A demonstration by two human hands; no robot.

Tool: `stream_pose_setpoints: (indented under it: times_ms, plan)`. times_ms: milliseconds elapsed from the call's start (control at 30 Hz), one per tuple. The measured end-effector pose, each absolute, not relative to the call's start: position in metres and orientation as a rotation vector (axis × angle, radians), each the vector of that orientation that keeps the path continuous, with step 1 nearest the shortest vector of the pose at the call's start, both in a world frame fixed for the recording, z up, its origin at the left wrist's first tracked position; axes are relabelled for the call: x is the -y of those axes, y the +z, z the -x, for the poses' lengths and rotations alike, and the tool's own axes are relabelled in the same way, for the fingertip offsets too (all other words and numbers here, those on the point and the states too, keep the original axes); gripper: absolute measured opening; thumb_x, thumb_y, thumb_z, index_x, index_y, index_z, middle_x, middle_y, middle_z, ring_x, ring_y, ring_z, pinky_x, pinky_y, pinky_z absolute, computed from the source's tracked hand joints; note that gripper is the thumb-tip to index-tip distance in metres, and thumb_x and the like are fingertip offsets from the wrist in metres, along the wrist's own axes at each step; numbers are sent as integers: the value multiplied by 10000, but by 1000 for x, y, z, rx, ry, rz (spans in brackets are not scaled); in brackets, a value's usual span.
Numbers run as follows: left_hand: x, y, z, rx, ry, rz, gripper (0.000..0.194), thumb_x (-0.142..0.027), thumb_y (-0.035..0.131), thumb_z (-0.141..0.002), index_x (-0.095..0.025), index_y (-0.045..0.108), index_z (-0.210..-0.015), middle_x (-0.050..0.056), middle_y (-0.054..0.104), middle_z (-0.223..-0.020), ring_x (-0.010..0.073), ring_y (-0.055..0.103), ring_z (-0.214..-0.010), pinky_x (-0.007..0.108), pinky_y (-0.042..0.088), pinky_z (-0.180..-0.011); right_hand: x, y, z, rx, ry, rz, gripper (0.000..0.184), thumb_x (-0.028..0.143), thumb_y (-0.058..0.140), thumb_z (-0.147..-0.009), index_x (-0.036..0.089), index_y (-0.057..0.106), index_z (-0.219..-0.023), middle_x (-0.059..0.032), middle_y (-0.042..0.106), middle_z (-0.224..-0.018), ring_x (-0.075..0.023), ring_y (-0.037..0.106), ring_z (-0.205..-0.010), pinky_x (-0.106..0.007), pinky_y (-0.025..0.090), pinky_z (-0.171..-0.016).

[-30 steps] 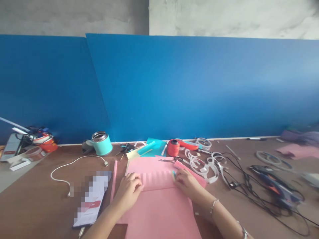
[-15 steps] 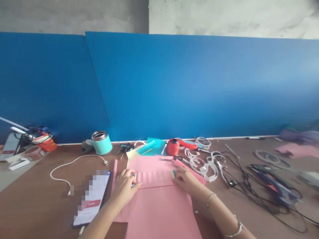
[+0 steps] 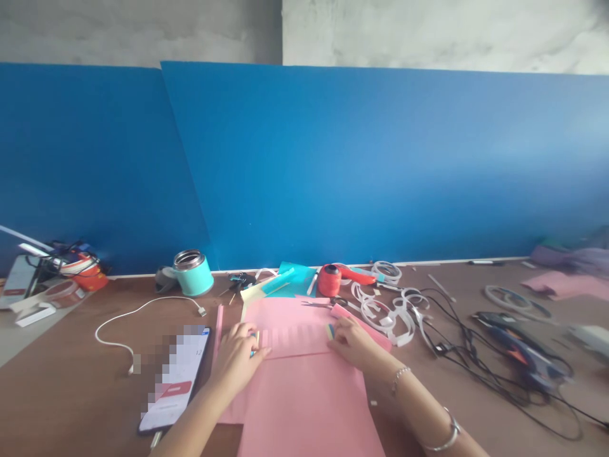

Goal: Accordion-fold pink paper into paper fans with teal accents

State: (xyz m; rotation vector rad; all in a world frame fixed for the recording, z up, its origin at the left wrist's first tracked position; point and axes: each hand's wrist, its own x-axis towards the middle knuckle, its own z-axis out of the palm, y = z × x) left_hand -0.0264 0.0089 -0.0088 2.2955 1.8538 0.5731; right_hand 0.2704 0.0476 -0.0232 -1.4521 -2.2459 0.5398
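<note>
A large sheet of pink paper (image 3: 309,406) lies in front of me. Across its upper part is a band of paler strips (image 3: 295,341) with small blue and yellow bits at both ends. At the band's left end, my left hand (image 3: 243,355) has thumb and fingers closed on the paper's edge. My right hand (image 3: 349,339) grips the opposite end the same way, with a blue and yellow bit showing by its fingertips. The fingertips' undersides are hidden. Just beyond the right hand are scissors (image 3: 318,304) and a rolled pink sheet (image 3: 366,327).
Left of the paper are a phone (image 3: 178,387), a white cable (image 3: 114,343) and a turquoise mug (image 3: 196,276). Behind are turquoise paper (image 3: 295,276) and a red spool (image 3: 329,281). White tape coils (image 3: 404,327), black cords and a glue gun (image 3: 523,355) lie right. A blue partition (image 3: 356,165) stands behind.
</note>
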Motion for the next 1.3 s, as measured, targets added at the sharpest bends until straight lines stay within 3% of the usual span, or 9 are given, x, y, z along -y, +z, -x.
stream_pose_setpoints:
  times_ms: [333,567,733,800,900,1000,1133,1300]
  plan:
    - [-14,-27,39,-1840,737,-2339,348,-407,658,-773,-201,594,-500,72,647,-1088,272,565,-1027,440,460,-869,-47,-28,-269,2225,469,1508,270,166,563,-725,213,396,-518,-46,566,-778,-231,554,-909,-337,455,-778]
    - [-15,-39,49,-1806,764,-2348,292,-302,621,-792,-200,561,-526,69,619,-1151,285,540,-1117,464,443,-935,-39,-16,-265,2230,408,1590,224,171,565,-736,213,438,-556,-51,588,-779,-240,565,-902,-339,449,-773]
    - [-10,-29,43,-1878,809,-2382,120,-259,686,-730,-208,581,-760,79,607,-1078,310,522,-1137,507,452,-931,-33,-8,-265,2266,291,1578,7,210,563,-773,207,565,-767,-71,619,-945,-253,552,-949,-357,427,-792]
    - [-5,-23,37,-1830,827,-2465,162,-179,635,-761,-229,613,-913,79,582,-1155,306,474,-1207,510,438,-967,-29,-6,-262,2304,228,1533,120,172,556,-780,217,586,-886,-62,617,-986,-241,540,-939,-346,406,-780]
    - [3,-14,26,-1709,819,-2643,396,-58,497,-820,-304,627,-1102,60,455,-1383,295,351,-1324,533,398,-1018,-21,-9,-255,2345,50,1484,249,91,539,-776,234,604,-969,-54,610,-964,-233,509,-913,-335,351,-751]
    - [7,-11,20,-1527,768,-2802,394,-59,449,-866,-320,684,-1044,31,412,-1438,295,315,-1347,561,374,-1037,-14,-18,-247,2388,-131,1428,233,55,522,-782,230,640,-880,-54,604,-883,-217,484,-840,-335,292,-706]
    - [7,-10,28,-1487,714,-2844,355,-91,447,-883,-295,736,-921,48,499,-1374,308,380,-1299,577,401,-1006,-13,-24,-248,2449,-162,1384,222,35,534,-757,218,657,-736,-47,605,-808,-195,465,-777,-341,256,-682]
    - [7,-11,45,-1570,691,-2818,531,66,391,-741,-304,752,-859,31,609,-1250,283,463,-1221,552,418,-996,-10,-16,-253,2473,-138,1457,221,21,532,-718,206,650,-687,-45,614,-761,-188,462,-739,-357,241,-672]
